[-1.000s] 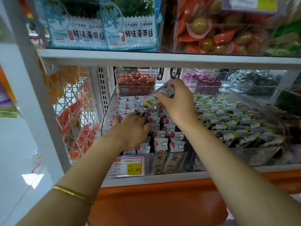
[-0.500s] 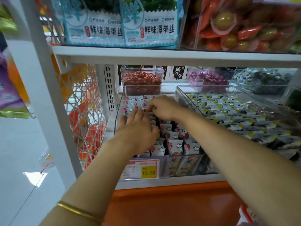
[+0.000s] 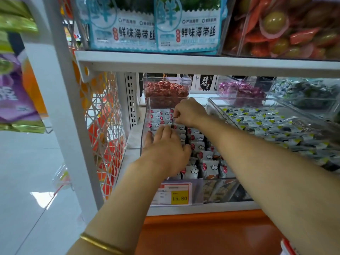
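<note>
A clear plastic bin (image 3: 217,190) on the lower shelf holds rows of small white snack packets (image 3: 209,167) with red marks. My left hand (image 3: 165,150) lies flat on the packets in the bin's left half, fingers straight and pointing toward the back. My right hand (image 3: 189,112) reaches to the far end of the bin with fingers curled, pinching a packet (image 3: 173,120) down into the back row. Most of that packet is hidden by the fingers.
A second clear bin (image 3: 213,105) of packets with yellow marks sits to the right. Boxes of red (image 3: 165,91) and purple (image 3: 242,92) candies stand behind. A white shelf (image 3: 184,62) hangs low above. A price tag (image 3: 173,194) reads 15.80. A white mesh side panel (image 3: 106,126) closes the left.
My right hand carried a packet from above the bin down to its back row. My left hand slid forward over the packets. The camera moved closer.
</note>
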`<state>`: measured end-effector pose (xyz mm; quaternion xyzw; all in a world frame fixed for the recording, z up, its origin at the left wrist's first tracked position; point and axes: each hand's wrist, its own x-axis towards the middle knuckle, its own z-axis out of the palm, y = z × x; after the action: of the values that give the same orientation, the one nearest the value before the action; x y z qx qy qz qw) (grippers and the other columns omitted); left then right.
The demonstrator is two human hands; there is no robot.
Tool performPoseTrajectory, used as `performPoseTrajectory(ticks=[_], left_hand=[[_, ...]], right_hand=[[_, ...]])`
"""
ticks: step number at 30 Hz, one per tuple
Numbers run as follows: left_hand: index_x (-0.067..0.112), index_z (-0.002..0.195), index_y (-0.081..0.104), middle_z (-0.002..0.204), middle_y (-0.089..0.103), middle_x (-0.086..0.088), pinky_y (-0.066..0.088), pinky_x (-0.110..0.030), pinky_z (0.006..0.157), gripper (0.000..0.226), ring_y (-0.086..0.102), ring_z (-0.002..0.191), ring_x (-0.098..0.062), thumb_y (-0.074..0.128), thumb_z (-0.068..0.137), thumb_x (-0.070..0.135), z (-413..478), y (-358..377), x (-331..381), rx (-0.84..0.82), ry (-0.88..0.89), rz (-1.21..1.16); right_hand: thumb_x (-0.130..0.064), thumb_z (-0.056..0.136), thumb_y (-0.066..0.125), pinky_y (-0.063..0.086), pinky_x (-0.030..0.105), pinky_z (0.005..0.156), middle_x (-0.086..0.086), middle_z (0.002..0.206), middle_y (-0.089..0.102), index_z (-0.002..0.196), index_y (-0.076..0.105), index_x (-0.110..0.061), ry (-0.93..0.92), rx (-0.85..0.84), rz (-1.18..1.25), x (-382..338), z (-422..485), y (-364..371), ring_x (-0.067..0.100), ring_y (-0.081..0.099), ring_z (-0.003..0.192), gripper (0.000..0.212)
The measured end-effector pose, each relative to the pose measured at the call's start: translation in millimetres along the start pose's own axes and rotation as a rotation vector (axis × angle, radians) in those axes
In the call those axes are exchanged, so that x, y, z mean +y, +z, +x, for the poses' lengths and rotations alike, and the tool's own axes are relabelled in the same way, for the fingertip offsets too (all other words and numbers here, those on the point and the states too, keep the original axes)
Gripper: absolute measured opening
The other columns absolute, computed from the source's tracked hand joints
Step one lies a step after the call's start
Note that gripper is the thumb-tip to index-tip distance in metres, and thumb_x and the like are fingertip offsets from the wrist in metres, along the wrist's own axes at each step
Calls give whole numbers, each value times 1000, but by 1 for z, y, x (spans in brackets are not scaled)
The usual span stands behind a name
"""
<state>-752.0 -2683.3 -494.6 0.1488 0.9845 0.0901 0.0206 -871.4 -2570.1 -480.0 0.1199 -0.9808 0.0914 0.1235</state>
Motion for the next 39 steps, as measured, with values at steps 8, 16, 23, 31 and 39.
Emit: performPoseTrajectory(ticks=[8, 16, 23, 31, 39], left_hand=[[5, 147, 14, 157, 5, -11, 6, -45, 118, 60, 0, 145, -26, 29, 97, 35, 0, -4, 0, 66, 9, -139], [-3, 110, 47, 114, 51, -24, 43, -32, 61, 22, 52, 83, -28, 39, 96, 11, -15, -14, 4, 326, 4, -456], [5, 96, 62, 87, 64, -14, 44, -29, 62, 22, 56, 73, -22, 44, 98, 18, -36, -16, 3, 333, 4, -788], [13, 86, 64, 85, 64, -1, 57, -23, 65, 13, 65, 69, -7, 57, 91, 23, -39, -14, -4, 271, -74, -1313], [9, 76, 55, 51, 53, 3, 46, -14, 43, 11, 50, 47, -4, 59, 85, 14, -35, -16, -3, 98, -176, -1898]], right_hand=[[-8, 88, 58, 46, 30, 73, 3, 85, 61, 78, 58, -11, 93, 341, 437, 4, -22, -24, 17, 55, 80, 11], [-9, 91, 58, 50, 39, 72, 12, 88, 60, 80, 54, -5, 204, 685, 710, 4, -103, -48, 33, 61, 77, 12], [-7, 91, 57, 57, 31, 60, 7, 82, 62, 82, 55, -8, 341, 536, 1141, 1, -166, -55, 10, 63, 51, 9], [-5, 86, 61, 52, 20, 51, 5, 69, 66, 74, 65, -6, 452, 399, 1582, 3, -187, -53, 10, 64, 56, 12], [-12, 69, 63, 46, 15, 39, 5, 55, 59, 83, 60, -2, 545, 148, 2038, 8, -185, -57, 7, 54, 43, 18]])
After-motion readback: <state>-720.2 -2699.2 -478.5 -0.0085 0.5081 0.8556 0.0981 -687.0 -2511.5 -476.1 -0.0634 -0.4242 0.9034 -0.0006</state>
